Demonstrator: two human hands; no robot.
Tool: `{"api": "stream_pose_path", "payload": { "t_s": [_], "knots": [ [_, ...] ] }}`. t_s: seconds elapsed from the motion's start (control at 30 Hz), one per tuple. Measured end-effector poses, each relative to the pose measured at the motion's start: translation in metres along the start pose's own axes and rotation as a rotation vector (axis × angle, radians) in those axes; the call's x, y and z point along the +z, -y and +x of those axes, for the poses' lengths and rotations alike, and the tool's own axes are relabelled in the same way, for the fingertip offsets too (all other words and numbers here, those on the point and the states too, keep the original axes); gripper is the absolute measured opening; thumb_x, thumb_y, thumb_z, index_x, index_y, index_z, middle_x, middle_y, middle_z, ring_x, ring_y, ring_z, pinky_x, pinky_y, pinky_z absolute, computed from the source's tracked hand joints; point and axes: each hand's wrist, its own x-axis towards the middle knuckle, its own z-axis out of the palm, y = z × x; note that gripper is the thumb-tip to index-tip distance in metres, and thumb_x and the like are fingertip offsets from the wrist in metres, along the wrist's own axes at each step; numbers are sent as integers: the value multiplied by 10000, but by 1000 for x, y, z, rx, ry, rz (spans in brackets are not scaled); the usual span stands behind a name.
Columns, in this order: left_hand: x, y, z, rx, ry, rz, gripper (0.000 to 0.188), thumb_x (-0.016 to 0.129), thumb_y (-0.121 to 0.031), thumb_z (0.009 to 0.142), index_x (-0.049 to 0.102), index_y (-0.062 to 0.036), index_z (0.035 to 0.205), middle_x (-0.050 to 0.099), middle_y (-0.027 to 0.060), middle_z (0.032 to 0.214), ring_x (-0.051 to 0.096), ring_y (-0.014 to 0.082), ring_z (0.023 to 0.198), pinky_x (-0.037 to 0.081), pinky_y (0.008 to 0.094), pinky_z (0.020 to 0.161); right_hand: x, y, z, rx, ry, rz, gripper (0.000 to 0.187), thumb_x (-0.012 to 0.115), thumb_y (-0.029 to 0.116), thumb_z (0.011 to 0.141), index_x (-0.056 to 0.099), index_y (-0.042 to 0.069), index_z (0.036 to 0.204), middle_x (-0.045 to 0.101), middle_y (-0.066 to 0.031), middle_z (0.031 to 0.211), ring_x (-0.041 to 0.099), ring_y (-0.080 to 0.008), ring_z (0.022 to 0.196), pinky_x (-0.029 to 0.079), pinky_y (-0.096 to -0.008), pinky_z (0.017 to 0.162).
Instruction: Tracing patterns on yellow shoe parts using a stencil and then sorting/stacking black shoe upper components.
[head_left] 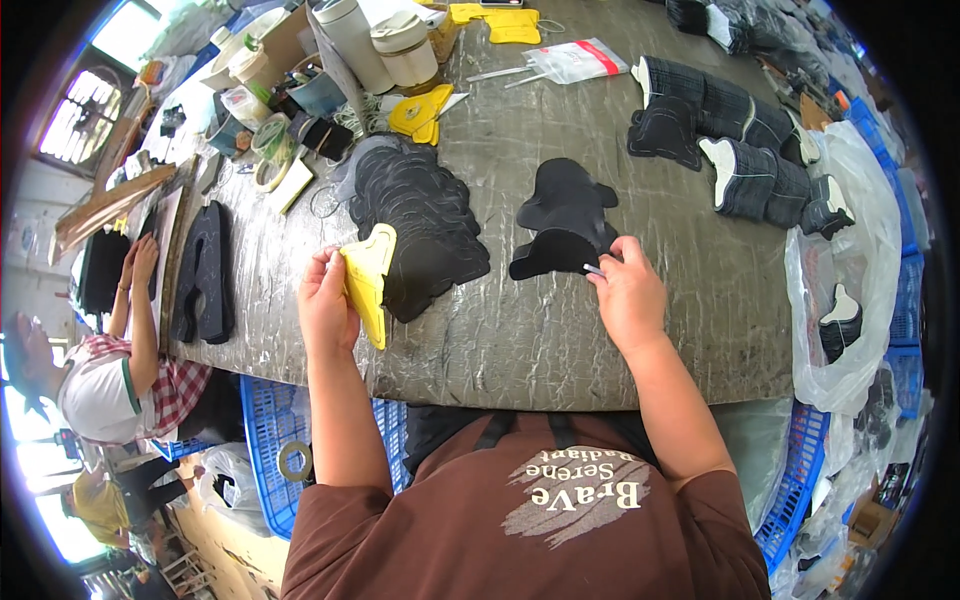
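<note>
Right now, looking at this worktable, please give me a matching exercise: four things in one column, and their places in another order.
Things:
1. yellow template
2. black cut piece
3. stack of black pieces
4. clear plastic bag

Places:
A. hanging at the table's right edge
B. in the left hand
C. between the two hands
D. under the right hand fingertips

Pairs: 1-B, 2-D, 3-C, 4-A

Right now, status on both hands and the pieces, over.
Left hand gripping yellow template beside black stack. Right hand holds a small pale tool at a black cut piece. Nothing between them.
</note>
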Motion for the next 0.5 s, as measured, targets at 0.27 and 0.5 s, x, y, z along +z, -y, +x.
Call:
{"api": "stream_pose_path", "payload": {
  "t_s": [0.27, 0.5],
  "knots": [
    [15, 14, -10, -33, 71, -2, 91, 510, -99, 995, 581, -51, 1027, 660, 72, 962, 649, 145, 844, 550, 281, 757, -25, -1, -13, 74, 181, 188, 176, 695, 184, 826, 632, 23, 856, 600, -159, 803, 622, -364, 758, 507, -437, 671],
    [68, 41, -31, 34, 259, 724, 119, 589, -76, 935, 653, -8, 1010, 659, 41, 833, 598, 92, 738, 499, 250, 681, -27, 12, -58, 87, 339, 206, 382, 776, 278, 752, 597, 37, 989, 608, -134, 844, 636, -349, 802, 509, -430, 707]
  ]
}}
